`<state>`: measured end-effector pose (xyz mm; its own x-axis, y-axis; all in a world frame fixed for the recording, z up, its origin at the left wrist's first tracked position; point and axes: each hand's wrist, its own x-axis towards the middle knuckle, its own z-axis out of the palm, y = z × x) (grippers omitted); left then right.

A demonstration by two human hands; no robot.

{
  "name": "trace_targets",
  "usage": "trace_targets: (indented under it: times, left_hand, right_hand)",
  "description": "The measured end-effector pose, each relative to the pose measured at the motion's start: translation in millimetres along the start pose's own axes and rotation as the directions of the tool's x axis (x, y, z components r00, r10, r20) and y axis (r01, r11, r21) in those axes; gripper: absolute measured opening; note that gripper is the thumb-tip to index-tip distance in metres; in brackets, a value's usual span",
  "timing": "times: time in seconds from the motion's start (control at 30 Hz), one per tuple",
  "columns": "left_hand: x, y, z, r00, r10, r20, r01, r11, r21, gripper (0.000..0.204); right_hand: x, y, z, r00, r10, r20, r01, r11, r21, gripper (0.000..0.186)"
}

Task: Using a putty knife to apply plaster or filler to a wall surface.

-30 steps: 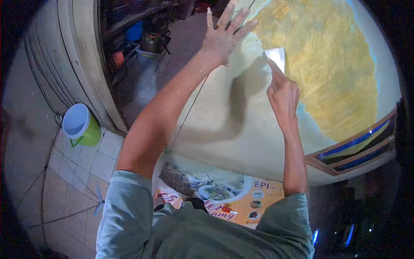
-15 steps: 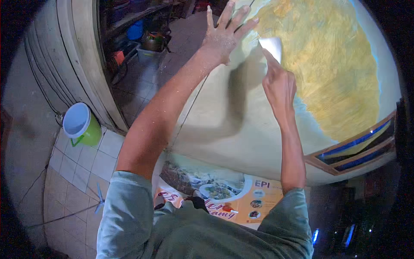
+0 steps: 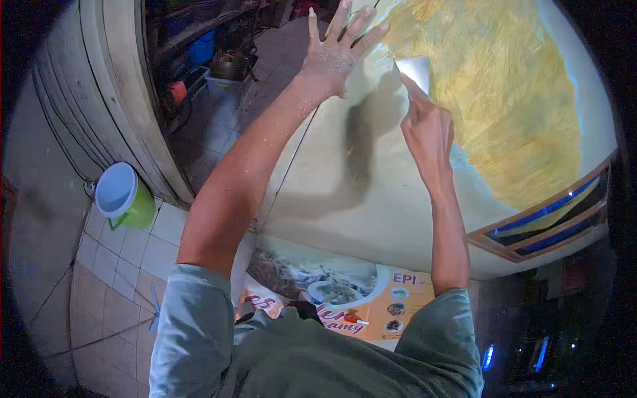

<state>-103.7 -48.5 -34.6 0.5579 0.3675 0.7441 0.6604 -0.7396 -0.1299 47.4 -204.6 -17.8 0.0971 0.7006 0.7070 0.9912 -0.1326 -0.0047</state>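
My right hand [image 3: 428, 129] grips a putty knife [image 3: 416, 71], its index finger stretched along the pale, shiny blade. The blade lies against the pale wall [image 3: 318, 176], at the left border of a big yellow-ochre patch [image 3: 511, 99]. The handle is hidden inside my fist. My left hand [image 3: 328, 66], dusted with light powder, has its fingers spread wide at the wall's left edge and holds nothing. Specks of the same powder dot my left forearm. A dark shadow of my arm falls on the wall between both hands.
A green bucket [image 3: 136, 205] with a pale blue inside stands on the tiles at left, beside a door frame [image 3: 126, 86]. Beyond the opening, a tub [image 3: 229, 83] holds things. A wood-framed opening [image 3: 544, 212] sits at right; a printed banner [image 3: 415, 292] lies below the wall.
Both hands appear slightly farther left, along with a small shift of the whole view. My grip on the putty knife and the spread of my left hand look the same.
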Motion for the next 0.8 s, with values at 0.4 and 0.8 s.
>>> trace_targets:
  times: [0.4, 0.8]
  left_hand:
    - [5.6, -0.7, -1.0, 1.0, -0.006, 0.014, 0.007, 0.997, -0.083, 0.158]
    - [8.7, -4.2, 3.7, 0.999, -0.002, 0.034, 0.003, 1.0, -0.029, 0.158]
  right_hand:
    - [8.4, -6.0, -1.1, 1.0, 0.026, -0.011, -0.026, 1.0, -0.016, 0.055]
    - [10.7, -9.8, -8.1, 1.0, -0.013, 0.026, 0.015, 0.995, -0.096, 0.056]
